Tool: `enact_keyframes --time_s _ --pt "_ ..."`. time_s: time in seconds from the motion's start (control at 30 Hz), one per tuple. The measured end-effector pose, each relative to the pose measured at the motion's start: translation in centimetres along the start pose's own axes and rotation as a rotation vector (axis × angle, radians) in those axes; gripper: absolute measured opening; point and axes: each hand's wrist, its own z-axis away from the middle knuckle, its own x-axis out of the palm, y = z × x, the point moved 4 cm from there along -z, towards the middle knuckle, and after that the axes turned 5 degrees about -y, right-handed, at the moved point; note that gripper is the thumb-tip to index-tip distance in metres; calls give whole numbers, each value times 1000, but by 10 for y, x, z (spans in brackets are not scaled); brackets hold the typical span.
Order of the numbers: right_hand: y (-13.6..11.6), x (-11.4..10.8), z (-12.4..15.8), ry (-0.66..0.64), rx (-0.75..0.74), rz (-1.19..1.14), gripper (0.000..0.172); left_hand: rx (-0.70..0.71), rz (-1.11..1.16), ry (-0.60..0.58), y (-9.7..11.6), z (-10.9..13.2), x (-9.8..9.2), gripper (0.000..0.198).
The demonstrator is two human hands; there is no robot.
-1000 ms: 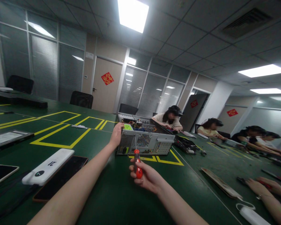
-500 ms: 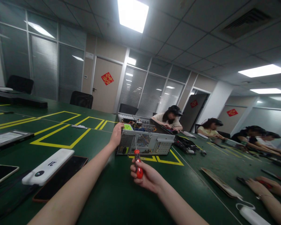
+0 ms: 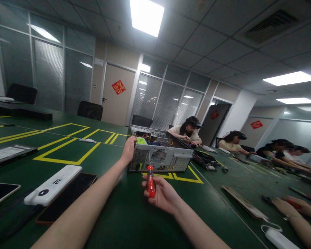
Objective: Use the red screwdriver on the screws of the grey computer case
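An opened computer case (image 3: 168,159) lies on the green table, its rear panel facing me and its inner parts and wires showing on top. My left hand (image 3: 129,148) grips the case's left upper corner, beside a power supply with a green-yellow label (image 3: 141,140). In my right hand (image 3: 159,193) is a screwdriver (image 3: 151,183) with a red and dark handle, held by closed fingers. Its thin shaft points up at the rear panel; whether the tip sits on a screw is too small to tell.
To my left lie a white power bank (image 3: 53,185), a dark phone (image 3: 67,197), another phone (image 3: 2,193) and a hard drive (image 3: 10,155). Yellow tape (image 3: 57,160) marks the table. On the right, a co-worker's hands (image 3: 285,207) work near a phone (image 3: 243,202). Other people sit beyond.
The screwdriver handle has turned and shifted slightly left in my right hand, and its fingers have moved. My left hand and the case stay in place.
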Motion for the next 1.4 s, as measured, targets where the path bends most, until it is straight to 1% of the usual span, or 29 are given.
enact_keyframes --time_s 0.13,0.37,0.57,0.9,1.03,1.3,1.4 --pt "1 -2 -1 39 -7 41 27 17 16 4 1 0 0 40" --pt "1 -4 -1 43 -21 51 24 24 4 15 1 0 0 40" --pt "2 -7 -2 73 24 62 23 27 -7 11 1 0 0 41" --pt "2 -5 -1 111 -15 97 25 32 7 7 0 0 0 41" --pt "1 -6 -1 117 -47 83 26 17 3 10 -1 0 0 42" --pt "-1 -4 1 147 -29 53 23 3 -4 5 -1 0 0 44" --pt "-1 -2 1 134 -32 47 23 -4 -11 2 -1 0 0 44"
